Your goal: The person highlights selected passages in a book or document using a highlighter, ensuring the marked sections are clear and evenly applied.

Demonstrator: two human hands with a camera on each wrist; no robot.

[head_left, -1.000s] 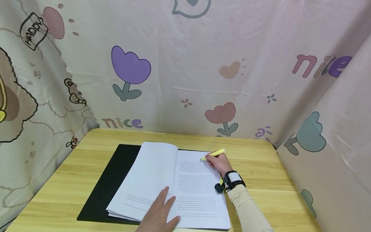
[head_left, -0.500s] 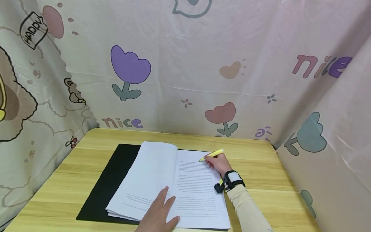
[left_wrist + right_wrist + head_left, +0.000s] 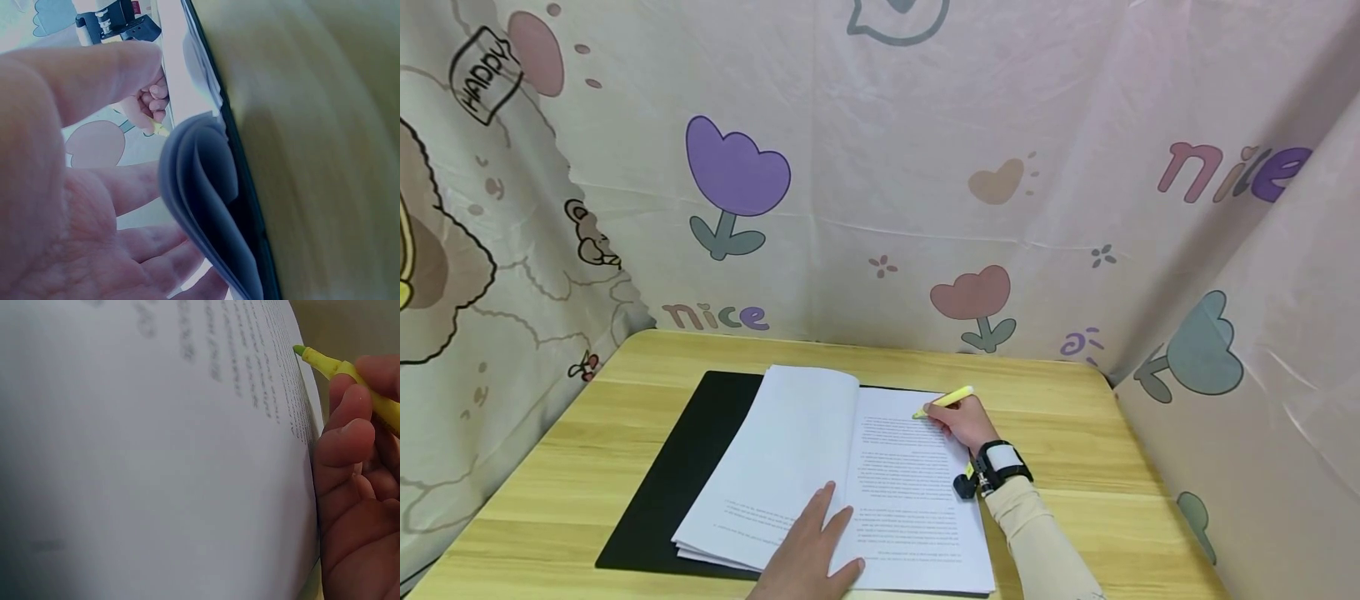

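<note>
A stack of printed white sheets (image 3: 910, 492) lies spread like a book, its left page (image 3: 797, 442) mostly blank with a few lines near the bottom. My right hand (image 3: 964, 421) pinches a yellow highlighter (image 3: 953, 397), its green tip right at the top lines of the right page. The right wrist view shows the highlighter (image 3: 322, 362) between thumb and fingers, beside the rows of text. My left hand (image 3: 808, 546) rests with spread, straight fingers on the pages by the fold. In the left wrist view, curled page edges (image 3: 194, 169) stand next to the left fingers.
A black folder (image 3: 662, 492) lies under the sheets on the wooden table (image 3: 1052, 392). A patterned curtain (image 3: 880, 167) hangs behind and at both sides. A black wrist strap with a small camera (image 3: 1000, 465) sits on the right wrist.
My right hand has shifted slightly left with the highlighter, whose tip moves along the top lines. The left hand stays on the pages.
</note>
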